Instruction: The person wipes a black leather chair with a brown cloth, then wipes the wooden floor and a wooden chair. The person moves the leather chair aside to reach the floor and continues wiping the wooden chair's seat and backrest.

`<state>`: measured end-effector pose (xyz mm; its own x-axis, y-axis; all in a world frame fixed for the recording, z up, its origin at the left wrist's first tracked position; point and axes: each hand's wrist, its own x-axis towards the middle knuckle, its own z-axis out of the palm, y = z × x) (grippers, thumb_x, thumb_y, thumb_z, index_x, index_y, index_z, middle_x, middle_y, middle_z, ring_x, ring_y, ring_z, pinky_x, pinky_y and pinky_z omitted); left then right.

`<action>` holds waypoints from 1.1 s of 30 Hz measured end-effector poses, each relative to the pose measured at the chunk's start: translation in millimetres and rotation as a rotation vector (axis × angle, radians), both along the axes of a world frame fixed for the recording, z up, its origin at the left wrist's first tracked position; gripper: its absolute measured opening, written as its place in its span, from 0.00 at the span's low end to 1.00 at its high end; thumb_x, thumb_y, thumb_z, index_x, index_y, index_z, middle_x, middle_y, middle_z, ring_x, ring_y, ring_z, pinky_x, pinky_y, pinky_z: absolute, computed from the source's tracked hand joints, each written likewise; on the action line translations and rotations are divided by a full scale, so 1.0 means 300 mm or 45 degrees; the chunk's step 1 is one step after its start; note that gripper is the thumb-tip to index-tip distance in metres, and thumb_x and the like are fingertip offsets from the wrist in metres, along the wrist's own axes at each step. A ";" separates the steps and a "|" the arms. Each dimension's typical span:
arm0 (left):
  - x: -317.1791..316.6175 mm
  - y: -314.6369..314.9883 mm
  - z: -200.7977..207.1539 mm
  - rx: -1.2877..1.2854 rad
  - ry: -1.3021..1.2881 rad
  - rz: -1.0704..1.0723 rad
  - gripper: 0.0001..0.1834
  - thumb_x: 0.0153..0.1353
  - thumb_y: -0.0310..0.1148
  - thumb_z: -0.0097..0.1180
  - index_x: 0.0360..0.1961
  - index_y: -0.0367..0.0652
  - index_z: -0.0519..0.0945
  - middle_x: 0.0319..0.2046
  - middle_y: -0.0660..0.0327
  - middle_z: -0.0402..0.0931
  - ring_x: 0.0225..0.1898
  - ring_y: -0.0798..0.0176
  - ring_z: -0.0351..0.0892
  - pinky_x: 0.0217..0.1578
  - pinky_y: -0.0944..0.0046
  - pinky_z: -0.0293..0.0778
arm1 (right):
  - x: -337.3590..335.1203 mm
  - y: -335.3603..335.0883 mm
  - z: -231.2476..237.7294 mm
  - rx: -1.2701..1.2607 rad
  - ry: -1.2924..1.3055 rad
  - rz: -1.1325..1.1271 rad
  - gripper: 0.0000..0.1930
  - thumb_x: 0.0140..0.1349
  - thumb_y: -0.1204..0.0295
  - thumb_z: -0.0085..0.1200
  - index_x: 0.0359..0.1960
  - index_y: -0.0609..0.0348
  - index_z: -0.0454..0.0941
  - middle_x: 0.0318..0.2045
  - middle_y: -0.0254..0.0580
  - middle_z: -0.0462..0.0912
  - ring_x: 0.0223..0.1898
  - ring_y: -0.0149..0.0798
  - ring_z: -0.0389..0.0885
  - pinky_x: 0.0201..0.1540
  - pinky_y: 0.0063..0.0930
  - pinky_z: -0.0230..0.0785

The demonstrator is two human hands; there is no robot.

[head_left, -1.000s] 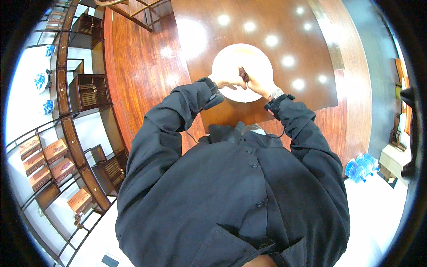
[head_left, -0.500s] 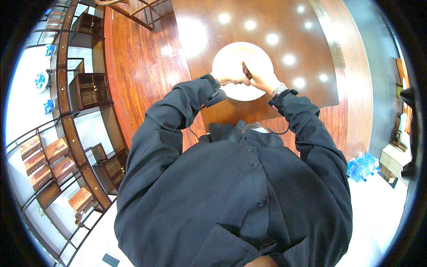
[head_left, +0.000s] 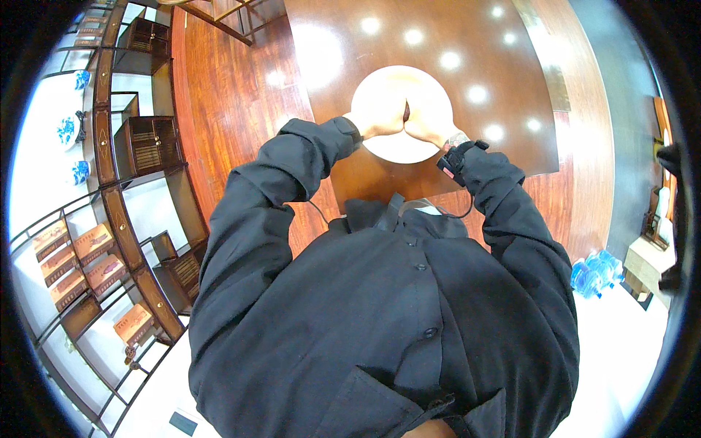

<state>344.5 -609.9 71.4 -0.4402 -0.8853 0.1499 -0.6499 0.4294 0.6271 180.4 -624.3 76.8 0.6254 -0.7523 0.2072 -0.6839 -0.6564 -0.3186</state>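
Note:
My left hand (head_left: 380, 120) and my right hand (head_left: 428, 125) meet over a round white plate (head_left: 405, 151). Both hands are closed, their thumb sides touching or nearly so. Between them shows a narrow sliver of a dark brown piece (head_left: 406, 112), gripped from both sides. Most of it is hidden by my hands, and its kind cannot be told. Bright glare washes out the fingers against the plate. The plate lies on a glossy brown table (head_left: 496, 109), close to its near edge.
Dark wooden shelves (head_left: 109, 164) with several boxes (head_left: 106, 274) and blue-and-white porcelain run along the left. A wooden chair (head_left: 226, 18) stands at the far left of the table. Several blue water jugs (head_left: 599, 274) are at the right. Wristbands with cables circle both wrists.
My left wrist has turned and its forearm has risen slightly. The hands have come together more evenly around the brown piece, so less of it shows. The plate stays on the table.

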 end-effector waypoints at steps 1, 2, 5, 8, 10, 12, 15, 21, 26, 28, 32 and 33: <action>0.002 0.000 0.015 0.070 -0.078 -0.026 0.10 0.45 0.25 0.55 0.31 0.38 0.82 0.32 0.43 0.79 0.36 0.41 0.79 0.39 0.50 0.75 | 0.000 0.000 -0.008 -0.039 0.051 0.005 0.12 0.48 0.70 0.56 0.35 0.60 0.81 0.30 0.58 0.82 0.38 0.55 0.82 0.41 0.42 0.74; 0.001 -0.003 0.029 0.087 -0.147 -0.059 0.10 0.45 0.25 0.54 0.31 0.39 0.82 0.32 0.43 0.79 0.36 0.41 0.79 0.39 0.49 0.75 | -0.007 -0.008 -0.014 -0.079 0.102 0.011 0.13 0.47 0.70 0.56 0.35 0.60 0.81 0.29 0.58 0.82 0.38 0.55 0.82 0.42 0.42 0.74; -0.002 0.000 0.056 0.079 -0.222 -0.101 0.11 0.45 0.26 0.55 0.32 0.41 0.83 0.33 0.44 0.79 0.37 0.41 0.79 0.39 0.49 0.74 | -0.012 -0.001 -0.048 0.296 0.191 -0.048 0.12 0.47 0.72 0.55 0.35 0.60 0.81 0.31 0.58 0.81 0.38 0.55 0.81 0.42 0.42 0.74; -0.001 -0.002 0.062 -0.038 -0.166 -0.131 0.11 0.45 0.27 0.56 0.32 0.40 0.82 0.33 0.44 0.79 0.37 0.41 0.78 0.40 0.48 0.74 | -0.032 0.003 -0.073 0.906 0.218 -0.172 0.12 0.52 0.73 0.54 0.38 0.61 0.79 0.37 0.57 0.82 0.42 0.54 0.81 0.45 0.40 0.73; -0.001 -0.004 0.056 -0.065 -0.128 -0.140 0.11 0.47 0.30 0.57 0.33 0.40 0.82 0.33 0.44 0.79 0.38 0.41 0.78 0.41 0.49 0.74 | -0.043 0.005 -0.079 1.165 -0.073 -0.285 0.10 0.53 0.72 0.53 0.36 0.61 0.79 0.33 0.53 0.83 0.37 0.54 0.82 0.41 0.38 0.74; -0.001 -0.007 0.033 -0.076 -0.097 -0.129 0.11 0.50 0.33 0.58 0.35 0.40 0.82 0.33 0.43 0.79 0.40 0.42 0.78 0.43 0.49 0.73 | -0.047 0.000 -0.075 1.329 -0.072 -0.342 0.12 0.52 0.72 0.53 0.38 0.61 0.79 0.35 0.50 0.83 0.39 0.48 0.82 0.43 0.33 0.73; -0.035 0.013 -0.040 0.322 -0.075 0.182 0.14 0.56 0.35 0.55 0.42 0.42 0.82 0.38 0.45 0.80 0.41 0.45 0.79 0.44 0.58 0.74 | -0.047 0.013 -0.074 1.462 -0.031 -0.428 0.13 0.52 0.72 0.52 0.40 0.60 0.80 0.36 0.47 0.83 0.41 0.43 0.81 0.45 0.29 0.73; -0.031 0.066 -0.214 0.795 0.317 0.276 0.17 0.60 0.38 0.56 0.47 0.41 0.78 0.42 0.52 0.77 0.44 0.55 0.76 0.47 0.63 0.72 | -0.038 0.096 -0.207 0.649 -0.117 -0.346 0.15 0.51 0.73 0.52 0.41 0.60 0.80 0.37 0.45 0.83 0.43 0.39 0.80 0.46 0.25 0.72; -0.034 0.155 -0.240 0.601 0.842 0.411 0.14 0.60 0.38 0.58 0.41 0.40 0.80 0.33 0.55 0.78 0.38 0.60 0.76 0.42 0.63 0.73 | -0.085 0.086 -0.328 1.261 -0.457 -0.387 0.16 0.49 0.73 0.54 0.42 0.59 0.80 0.37 0.43 0.82 0.45 0.36 0.79 0.48 0.25 0.71; -0.040 0.149 -0.225 0.528 0.881 0.448 0.13 0.60 0.38 0.59 0.39 0.40 0.81 0.30 0.56 0.78 0.36 0.62 0.77 0.40 0.63 0.74 | -0.111 0.086 -0.316 1.346 -0.489 -0.518 0.15 0.48 0.72 0.57 0.39 0.62 0.80 0.34 0.45 0.82 0.39 0.36 0.80 0.41 0.27 0.72; -0.034 0.068 -0.186 0.771 0.818 0.506 0.11 0.60 0.39 0.60 0.34 0.42 0.80 0.29 0.67 0.75 0.32 0.73 0.71 0.33 0.72 0.70 | -0.105 0.104 -0.226 1.869 -0.658 -0.630 0.12 0.51 0.68 0.58 0.33 0.64 0.78 0.28 0.41 0.80 0.29 0.33 0.81 0.26 0.23 0.68; -0.026 0.068 -0.181 0.798 0.837 0.500 0.11 0.62 0.40 0.59 0.33 0.42 0.80 0.28 0.67 0.75 0.32 0.73 0.71 0.33 0.73 0.70 | -0.099 0.102 -0.202 1.964 -0.673 -0.644 0.12 0.52 0.68 0.58 0.33 0.64 0.78 0.28 0.40 0.80 0.29 0.33 0.81 0.27 0.23 0.69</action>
<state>336.7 -589.5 16.9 -0.0958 -0.9533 -0.2865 -0.1160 -0.2752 0.9544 150.6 -593.6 16.3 0.3865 -0.5260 -0.7576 -0.3306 0.6878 -0.6462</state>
